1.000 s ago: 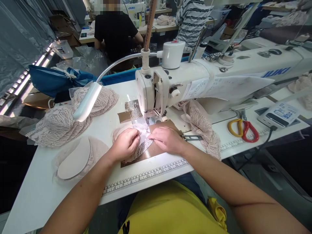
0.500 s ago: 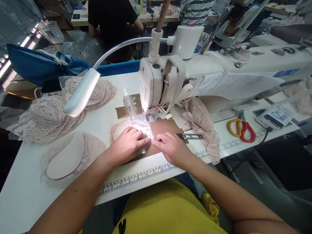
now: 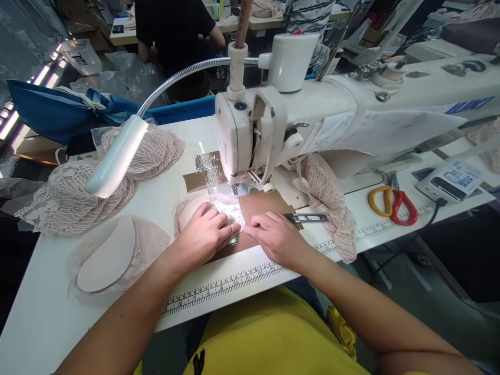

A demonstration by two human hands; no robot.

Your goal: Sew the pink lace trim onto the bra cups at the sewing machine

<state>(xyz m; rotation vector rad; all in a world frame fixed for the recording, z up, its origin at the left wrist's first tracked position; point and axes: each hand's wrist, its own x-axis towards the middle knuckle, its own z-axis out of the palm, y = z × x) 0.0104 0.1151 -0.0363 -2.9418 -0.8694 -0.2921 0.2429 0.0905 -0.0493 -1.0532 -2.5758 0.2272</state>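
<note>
A pale beige lace piece (image 3: 231, 204) lies under the head of a white sewing machine (image 3: 238, 135), brightly lit near the needle. My left hand (image 3: 205, 232) rests on its left part, fingers curled and thumb pressed at the edge. From the other side my right hand (image 3: 275, 237) pinches the same edge, its fingertips almost touching my left thumb. Brown card (image 3: 263, 204) covers the machine bed beside the needle, partly beneath my right hand. Black thread snips (image 3: 308, 217) lie just past my right knuckles. What lies under my fingers is hidden.
Stacked lace pieces (image 3: 74, 192) and a smooth cup-shaped pad (image 3: 107, 258) lie left. A lamp (image 3: 117, 156) arches over the table. Gathered lace (image 3: 326, 200), scissors with red and yellow handles (image 3: 394, 204) and a ruler strip (image 3: 222, 285) are nearby. A person (image 3: 172, 41) sits beyond.
The view has shifted slightly, so the machine head and lamp appear a little further left. Both hands keep nearly the same place and grip on the lace piece.
</note>
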